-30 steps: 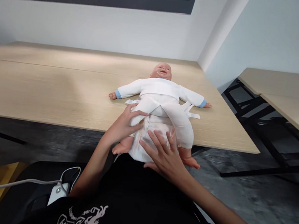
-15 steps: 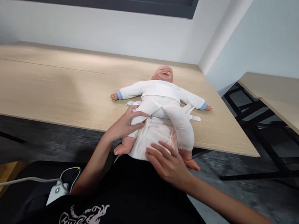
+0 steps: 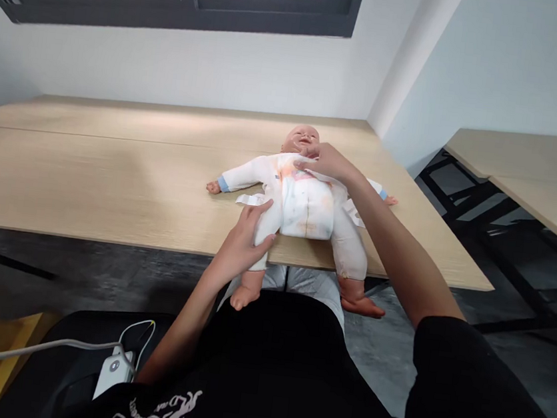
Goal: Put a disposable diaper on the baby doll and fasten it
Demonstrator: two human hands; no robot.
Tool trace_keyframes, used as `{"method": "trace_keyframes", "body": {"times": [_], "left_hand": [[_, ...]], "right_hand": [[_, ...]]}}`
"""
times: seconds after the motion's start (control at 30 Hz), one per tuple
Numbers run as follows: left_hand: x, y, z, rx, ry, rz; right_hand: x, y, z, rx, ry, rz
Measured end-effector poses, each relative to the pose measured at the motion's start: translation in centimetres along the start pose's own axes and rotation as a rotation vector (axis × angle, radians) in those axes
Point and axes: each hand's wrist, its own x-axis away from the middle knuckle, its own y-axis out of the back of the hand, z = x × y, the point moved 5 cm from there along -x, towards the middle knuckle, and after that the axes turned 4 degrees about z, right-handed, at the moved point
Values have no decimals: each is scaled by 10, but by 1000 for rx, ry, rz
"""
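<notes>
The diaper lies drawn up over the belly of the doll, which rests on its back at the near edge of the table, legs overhanging. My right hand pinches the diaper's top edge at the chest. My left hand is closed round one thigh. In my judgement: pull flat and centred, brace the thigh, avoid bunching the white garment.

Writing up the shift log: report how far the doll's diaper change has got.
Done: the diaper front is folded up over the doll's belly. In hand: right hand holds its top edge, left hand steadies the thigh. Left, apparently: fastening its sides, closing the white suit.
</notes>
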Motion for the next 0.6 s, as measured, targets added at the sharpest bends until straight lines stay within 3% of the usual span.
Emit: {"method": "trace_keyframes", "body": {"times": [0.13,0.23,0.33,0.4,0.5,0.6], "left_hand": [[2,-3,-13,-195,26,-46],[-9,-4,-39,-435,-77,-68],[-33,-19,-70,-551,-313,148],[-54,-30,-81,-560,-399,326],[-86,-41,-79,-526,-415,522],[-113,-45,-68,-461,-421,628]], "right_hand": [[3,-18,-28,-243,-49,16],[5,-25,-34,-352,-2,-63],[3,-25,-39,-325,-35,-155],[3,-21,-41,-230,-63,-244],[11,-10,-46,-65,-59,-383],[28,3,-58,10,-49,-468]]}}
